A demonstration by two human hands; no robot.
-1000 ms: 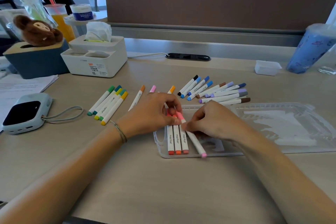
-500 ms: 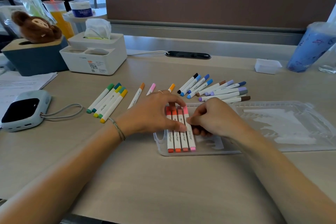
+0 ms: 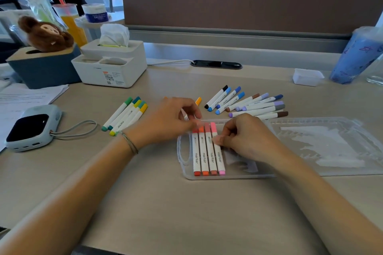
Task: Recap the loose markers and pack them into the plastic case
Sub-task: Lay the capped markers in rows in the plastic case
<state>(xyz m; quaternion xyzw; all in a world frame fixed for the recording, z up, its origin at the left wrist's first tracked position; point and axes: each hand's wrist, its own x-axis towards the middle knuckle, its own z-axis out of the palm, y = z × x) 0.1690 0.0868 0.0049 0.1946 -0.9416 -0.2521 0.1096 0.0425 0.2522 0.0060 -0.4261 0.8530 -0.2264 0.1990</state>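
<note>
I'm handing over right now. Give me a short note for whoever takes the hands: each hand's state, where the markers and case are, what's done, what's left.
Left hand: above the far end of the packed row, fingers loosely curled, nothing clearly in its grip.
Right hand: fingertips on the pink marker, seating it.
Plastic case: open flat on the desk, lid to the right.
Done: four capped markers side by side at the case's left end, red, orange, red-brown, pink.
Left: green-yellow group to the left, orange marker behind the left hand, blue-purple-brown pile behind the case. Pack them, then shut the lid.
</note>
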